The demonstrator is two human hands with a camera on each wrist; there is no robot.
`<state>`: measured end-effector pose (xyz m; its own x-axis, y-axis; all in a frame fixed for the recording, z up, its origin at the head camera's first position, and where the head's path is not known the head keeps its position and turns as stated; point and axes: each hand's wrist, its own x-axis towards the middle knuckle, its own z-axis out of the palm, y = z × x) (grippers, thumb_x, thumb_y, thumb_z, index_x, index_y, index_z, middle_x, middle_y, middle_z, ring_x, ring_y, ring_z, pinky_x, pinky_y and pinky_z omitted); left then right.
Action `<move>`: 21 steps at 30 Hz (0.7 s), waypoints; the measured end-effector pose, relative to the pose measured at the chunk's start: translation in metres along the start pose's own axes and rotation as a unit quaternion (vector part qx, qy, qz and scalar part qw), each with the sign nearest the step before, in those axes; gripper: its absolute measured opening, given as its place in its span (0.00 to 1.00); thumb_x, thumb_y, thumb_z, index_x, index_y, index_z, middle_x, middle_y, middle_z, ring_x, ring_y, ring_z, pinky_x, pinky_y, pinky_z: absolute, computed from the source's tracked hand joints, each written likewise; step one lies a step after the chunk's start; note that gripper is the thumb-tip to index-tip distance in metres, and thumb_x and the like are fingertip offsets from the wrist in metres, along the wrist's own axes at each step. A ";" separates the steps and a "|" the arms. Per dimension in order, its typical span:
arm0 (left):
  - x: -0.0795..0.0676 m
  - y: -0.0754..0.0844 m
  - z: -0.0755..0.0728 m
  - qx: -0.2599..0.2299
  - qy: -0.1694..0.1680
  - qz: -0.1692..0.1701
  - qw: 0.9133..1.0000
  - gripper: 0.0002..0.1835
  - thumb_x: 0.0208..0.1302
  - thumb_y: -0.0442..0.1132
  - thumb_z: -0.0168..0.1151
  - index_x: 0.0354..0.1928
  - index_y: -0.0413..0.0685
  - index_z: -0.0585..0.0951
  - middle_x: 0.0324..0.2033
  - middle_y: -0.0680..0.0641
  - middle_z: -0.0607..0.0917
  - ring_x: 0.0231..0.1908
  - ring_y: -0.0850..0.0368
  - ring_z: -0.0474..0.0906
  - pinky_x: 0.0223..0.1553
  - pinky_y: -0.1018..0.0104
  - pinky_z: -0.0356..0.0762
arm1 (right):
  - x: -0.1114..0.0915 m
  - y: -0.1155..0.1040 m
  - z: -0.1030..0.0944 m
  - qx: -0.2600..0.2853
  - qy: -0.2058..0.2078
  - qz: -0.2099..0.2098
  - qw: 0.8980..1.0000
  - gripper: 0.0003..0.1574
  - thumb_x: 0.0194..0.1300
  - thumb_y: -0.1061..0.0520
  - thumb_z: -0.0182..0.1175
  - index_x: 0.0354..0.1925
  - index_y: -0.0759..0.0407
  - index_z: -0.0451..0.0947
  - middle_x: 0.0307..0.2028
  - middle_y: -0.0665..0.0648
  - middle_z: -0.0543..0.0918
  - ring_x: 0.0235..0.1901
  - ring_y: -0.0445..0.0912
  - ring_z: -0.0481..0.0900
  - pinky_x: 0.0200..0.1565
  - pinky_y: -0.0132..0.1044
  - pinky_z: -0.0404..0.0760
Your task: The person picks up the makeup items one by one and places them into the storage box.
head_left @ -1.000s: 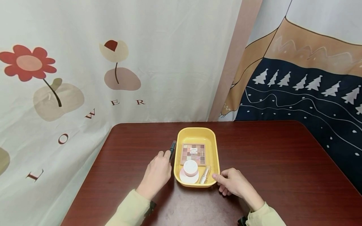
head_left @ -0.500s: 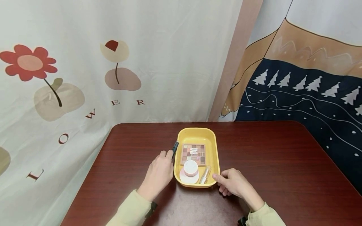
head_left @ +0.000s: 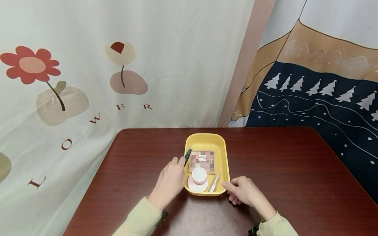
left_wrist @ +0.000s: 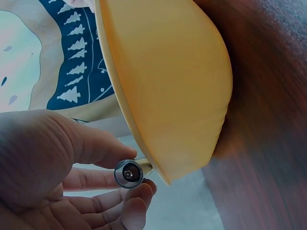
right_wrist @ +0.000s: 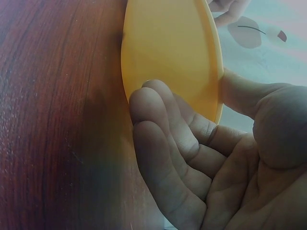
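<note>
My left hand pinches a slim dark cosmetic tube between thumb and fingers, over the left rim of the yellow tray. In the left wrist view, the tube's round clear end faces the camera, right beside the rim. My right hand grips the tray's near right corner, thumb on the rim and fingers against the outer wall. Inside the tray lie an eyeshadow palette, a small round white-lidded jar on a pale pink disc, and a lipstick-like tube.
The tray stands on a dark red-brown wooden table with rounded far corners. Behind it hangs a white curtain with flower prints. A navy tree-patterned cloth hangs to the right.
My left hand has moved right with the dark cosmetic tube, from beside the tray to over its left rim. The right hand and the tray's contents have kept their places.
</note>
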<state>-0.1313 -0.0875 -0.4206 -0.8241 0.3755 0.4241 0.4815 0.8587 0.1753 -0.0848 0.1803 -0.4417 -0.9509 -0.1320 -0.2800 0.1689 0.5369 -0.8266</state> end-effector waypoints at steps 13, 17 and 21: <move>0.004 0.011 0.005 0.003 -0.001 0.013 1.000 0.18 0.54 0.27 0.71 0.48 0.37 0.80 0.26 0.43 0.76 0.24 0.49 0.76 0.23 0.55 0.80 | 0.001 0.001 0.001 0.000 0.002 0.002 1.000 0.27 0.74 0.44 0.62 0.26 0.64 0.79 0.17 0.54 0.81 0.15 0.45 0.80 0.22 0.44 0.84; 0.005 0.014 0.007 0.000 0.000 0.014 1.000 0.16 0.56 0.28 0.70 0.47 0.38 0.79 0.26 0.44 0.76 0.25 0.48 0.77 0.23 0.55 0.81 | 0.001 0.000 0.000 0.004 0.000 0.001 1.000 0.27 0.74 0.45 0.62 0.27 0.65 0.79 0.17 0.54 0.82 0.15 0.45 0.80 0.23 0.44 0.84; 0.005 0.018 0.008 -0.008 -0.010 0.011 1.000 0.16 0.58 0.28 0.70 0.49 0.38 0.80 0.28 0.43 0.78 0.27 0.48 0.78 0.25 0.54 0.82 | 0.000 0.000 0.000 0.006 -0.002 0.001 1.000 0.27 0.74 0.45 0.62 0.27 0.65 0.79 0.17 0.54 0.82 0.15 0.45 0.80 0.22 0.43 0.84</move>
<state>-0.1295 -0.0679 -0.4220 -0.8188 0.4011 0.4106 0.5042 0.8445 0.1805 -0.0849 0.1801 -0.4416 -0.9498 -0.1338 -0.2827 0.1732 0.5276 -0.8317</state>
